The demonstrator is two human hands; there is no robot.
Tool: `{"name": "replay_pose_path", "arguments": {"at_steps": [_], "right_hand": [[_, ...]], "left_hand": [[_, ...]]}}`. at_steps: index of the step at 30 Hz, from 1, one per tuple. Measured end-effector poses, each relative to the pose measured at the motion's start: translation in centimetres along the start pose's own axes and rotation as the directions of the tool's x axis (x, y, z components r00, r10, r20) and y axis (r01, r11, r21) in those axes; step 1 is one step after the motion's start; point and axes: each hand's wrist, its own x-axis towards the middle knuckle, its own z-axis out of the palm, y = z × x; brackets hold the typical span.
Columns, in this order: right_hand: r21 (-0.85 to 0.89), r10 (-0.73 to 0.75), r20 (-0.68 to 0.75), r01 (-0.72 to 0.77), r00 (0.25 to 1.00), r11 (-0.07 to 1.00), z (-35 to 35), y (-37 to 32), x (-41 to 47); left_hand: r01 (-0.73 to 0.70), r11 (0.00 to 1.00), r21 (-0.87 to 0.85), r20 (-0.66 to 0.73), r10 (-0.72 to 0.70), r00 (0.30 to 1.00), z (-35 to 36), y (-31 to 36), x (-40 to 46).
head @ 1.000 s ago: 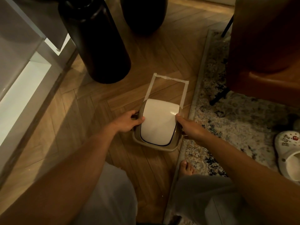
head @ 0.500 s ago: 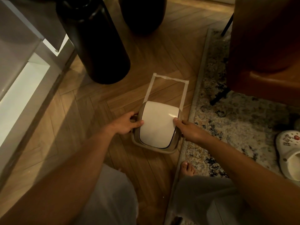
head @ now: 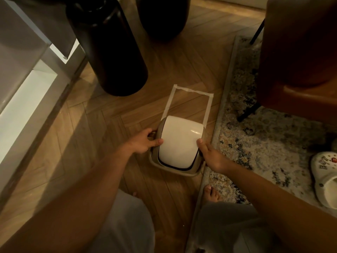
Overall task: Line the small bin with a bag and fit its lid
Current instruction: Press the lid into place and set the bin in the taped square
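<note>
A small beige bin [head: 171,166] stands on the wooden floor, topped by a lid with a white swing flap [head: 179,141]. My left hand [head: 144,143] grips the lid's left side, thumb on the flap edge. My right hand [head: 211,155] holds the right side, thumb pressed against the flap. The bin sits at the near end of a rectangle of white tape [head: 189,92] on the floor. No bag shows from under the lid.
Two tall dark vessels [head: 107,44] [head: 162,15] stand behind the bin. A patterned rug [head: 259,128] lies to the right with a brown chair [head: 299,52] on it and a white clog [head: 326,172]. A white cabinet [head: 23,88] runs along the left. My bare foot [head: 211,194] is nearby.
The bin with its lid has shifted slightly away from me toward the taped rectangle, both hands staying on its sides.
</note>
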Motion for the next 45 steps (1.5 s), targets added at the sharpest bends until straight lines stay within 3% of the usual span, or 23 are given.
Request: {"name": "replay_pose_path", "arguments": {"at_steps": [7,11,14,17,21,24,34,39,45], "right_hand": [[0.015,0.013,-0.006,-0.013,1.000,1.000,-0.1,0.3,0.7],[0.010,-0.041,-0.042,0.041,0.998,0.999,0.2,-0.1,1.0],[-0.096,-0.131,-0.166,0.116,0.977,0.989,0.6,-0.8,1.3],[-0.261,-0.262,-0.300,0.185,0.917,0.947,0.6,-1.8,1.0],[-0.560,-0.409,-0.179,0.250,0.895,0.790,0.6,-3.4,0.7],[-0.634,-0.338,-0.142,0.176,0.930,0.753,1.0,-3.2,1.3],[-0.605,-0.320,-0.151,0.169,0.935,0.778,1.3,-2.7,2.8],[-0.321,-0.346,-0.233,0.264,0.909,0.910,0.9,-1.6,1.7],[-0.216,-0.271,-0.230,0.223,0.935,0.951,0.6,-1.6,2.1]], "left_hand": [[-0.009,1.000,-0.011,-0.015,0.009,1.000,0.3,0.4,-0.6],[-0.089,0.996,0.021,-0.116,0.090,0.989,1.0,1.0,-1.7],[-0.127,0.990,0.066,-0.151,0.136,0.979,1.3,1.0,-2.3],[-0.136,0.989,0.066,-0.100,0.142,0.985,1.6,1.1,-3.1],[-0.156,0.984,0.082,-0.097,0.164,0.982,2.0,1.0,-3.8],[-0.175,0.978,0.114,-0.089,0.185,0.979,1.9,0.6,-4.0],[-0.159,0.978,0.134,-0.120,0.175,0.977,1.9,-0.1,-3.6],[-0.137,0.982,0.133,-0.135,0.155,0.979,2.0,-0.1,-3.5],[-0.152,0.981,0.122,-0.149,0.170,0.974,1.7,-0.8,-1.8]]}}
